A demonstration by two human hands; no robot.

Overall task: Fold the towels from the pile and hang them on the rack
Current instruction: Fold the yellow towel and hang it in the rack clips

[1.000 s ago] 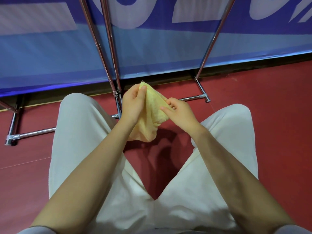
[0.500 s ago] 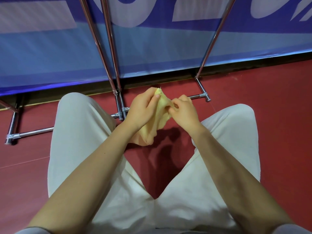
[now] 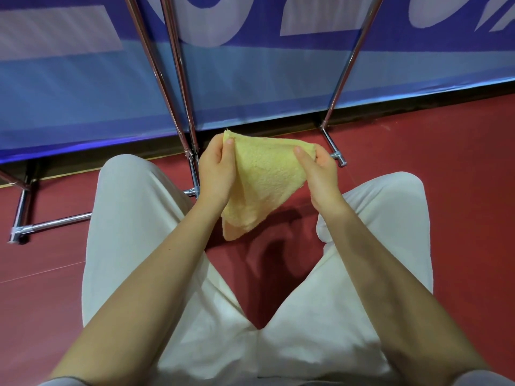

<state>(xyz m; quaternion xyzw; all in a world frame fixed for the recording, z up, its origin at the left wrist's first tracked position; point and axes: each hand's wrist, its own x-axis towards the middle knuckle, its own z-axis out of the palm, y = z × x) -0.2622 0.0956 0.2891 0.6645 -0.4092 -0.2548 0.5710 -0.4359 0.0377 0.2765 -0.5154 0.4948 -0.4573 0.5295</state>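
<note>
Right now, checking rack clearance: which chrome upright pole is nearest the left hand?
The right pole of the close pair; its foot sits just beside the left hand. The lone pole stands beyond the right hand.

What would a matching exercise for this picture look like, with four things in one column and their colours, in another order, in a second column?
Things:
1. towel pinched at its top corners by the left hand and the right hand
2. floor
3. trousers
4. rack legs

Colours:
A. shiny silver
B. yellow
C. off-white
D. dark red

Right pairs: 1-B, 2-D, 3-C, 4-A.
</note>
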